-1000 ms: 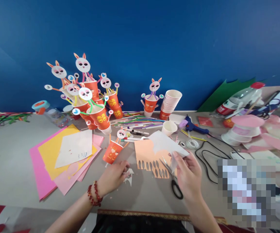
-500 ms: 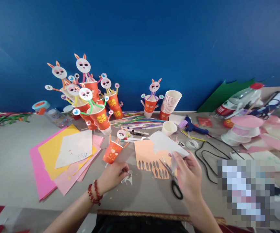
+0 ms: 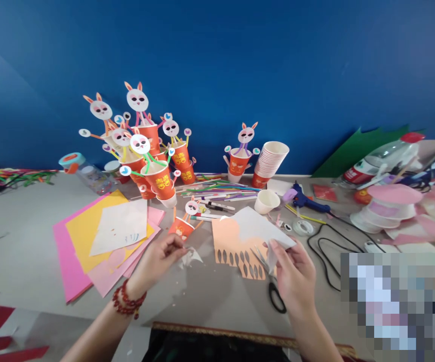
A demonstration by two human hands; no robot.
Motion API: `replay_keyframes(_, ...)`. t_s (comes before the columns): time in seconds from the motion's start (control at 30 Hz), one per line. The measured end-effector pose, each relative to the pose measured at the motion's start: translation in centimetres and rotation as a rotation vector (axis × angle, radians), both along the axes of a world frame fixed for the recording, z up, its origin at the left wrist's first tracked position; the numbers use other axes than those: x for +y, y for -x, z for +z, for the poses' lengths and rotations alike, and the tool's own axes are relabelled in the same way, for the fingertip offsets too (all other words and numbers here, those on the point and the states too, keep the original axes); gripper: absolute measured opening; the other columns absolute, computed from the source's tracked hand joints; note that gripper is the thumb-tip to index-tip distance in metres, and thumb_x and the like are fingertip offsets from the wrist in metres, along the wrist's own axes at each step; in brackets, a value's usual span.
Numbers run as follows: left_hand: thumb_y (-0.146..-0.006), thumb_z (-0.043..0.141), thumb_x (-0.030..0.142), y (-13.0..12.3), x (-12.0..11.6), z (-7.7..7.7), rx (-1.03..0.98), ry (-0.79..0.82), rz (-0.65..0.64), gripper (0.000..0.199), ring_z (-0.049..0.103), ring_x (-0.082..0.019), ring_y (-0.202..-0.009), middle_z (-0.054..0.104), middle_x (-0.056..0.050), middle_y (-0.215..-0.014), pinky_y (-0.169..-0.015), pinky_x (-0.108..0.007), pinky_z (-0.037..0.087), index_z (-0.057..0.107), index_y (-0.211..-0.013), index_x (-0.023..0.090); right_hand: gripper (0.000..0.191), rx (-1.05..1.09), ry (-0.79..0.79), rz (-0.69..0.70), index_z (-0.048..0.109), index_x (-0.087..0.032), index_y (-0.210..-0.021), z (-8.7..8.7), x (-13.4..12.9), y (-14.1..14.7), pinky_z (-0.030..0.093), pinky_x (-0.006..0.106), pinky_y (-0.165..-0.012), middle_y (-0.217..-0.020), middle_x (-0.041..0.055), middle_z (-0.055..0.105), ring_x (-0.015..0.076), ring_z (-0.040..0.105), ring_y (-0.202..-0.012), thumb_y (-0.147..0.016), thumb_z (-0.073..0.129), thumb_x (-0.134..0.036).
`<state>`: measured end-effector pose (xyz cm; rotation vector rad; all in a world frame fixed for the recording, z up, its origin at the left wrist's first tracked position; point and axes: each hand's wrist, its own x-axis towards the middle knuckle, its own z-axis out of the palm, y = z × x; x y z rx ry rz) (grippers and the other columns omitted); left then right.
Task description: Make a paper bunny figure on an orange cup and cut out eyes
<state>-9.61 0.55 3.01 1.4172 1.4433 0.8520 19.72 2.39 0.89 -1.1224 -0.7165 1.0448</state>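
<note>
Nearest the wearer, the right hand (image 3: 296, 274) grips a white sheet (image 3: 257, 226) by its near corner, fingers closed on the paper; the far part of the sheet overlaps an orange sheet (image 3: 224, 239) on the table (image 3: 217, 304), and its left edge shows a curved cut. A pair of scissors (image 3: 277, 297) lies just beside the right hand, blades over the orange sheet—the middle portion is hidden. The left hand (image 3: 157, 261), wearing a red bead bracelet (image 3: 128, 300), has its fingers bent and closed on a small white scrap (image 3: 190, 257) with ragged edges. The orange sheet bears leaf-shaped openings along its near edge. Left of the left hand, a pile of coloured paper (image 3: 70, 271) is topped by a white piece marked in blue. Directly beyond the left hand stands a tilted red cup (image 3: 181, 229) with a rabbit head, its base obscured. Further out: a tape roll (image 3: 303, 228), a single white cup (image 3: 267, 201), pens (image 3: 219, 206) and a blue glue gun (image 3: 310, 201) with cable. Behind these lie many coloured stems (image 3: 221, 192). At the rear, rabbit-headed cups (image 3: 161, 182) cluster at left—one more stands beside a cup stack (image 3: 272, 161)—before a blue wall (image 3: 240, 60).
</note>
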Motion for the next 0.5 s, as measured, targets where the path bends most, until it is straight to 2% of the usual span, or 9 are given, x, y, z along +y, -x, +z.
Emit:
replay_keyframes(0.23,-0.077,0.070,0.044,5.1,-2.4,2.8,0.001,-0.045,0.366,0.028,0.055,-0.012,-0.059,0.059,0.003,-0.068,-0.052,-0.021,0.042,0.059,-0.082,0.020,0.030,-0.062,0.038,0.054,0.072,-0.021,-0.098,-1.0,0.0,0.4,0.056,0.033,-0.080,-0.095,0.0047,0.075,0.0205,0.070,-0.086,-0.073,0.081,-0.036)
replay_keyframes(0.5,-0.065,0.080,0.047,8.5,-4.6,3.1,-0.031,-0.140,0.613,0.038,0.057,-0.013,-0.065,0.062,0.002,-0.074,-0.057,-0.021,0.048,0.063,-0.084,0.020,0.031,-0.048,0.053,0.150,0.071,-0.021,-0.100,-1.8,0.1,0.9,0.056,0.031,-0.076,-0.095,0.0047,0.075,0.0193,0.070,-0.082,-0.075,0.081,-0.035)
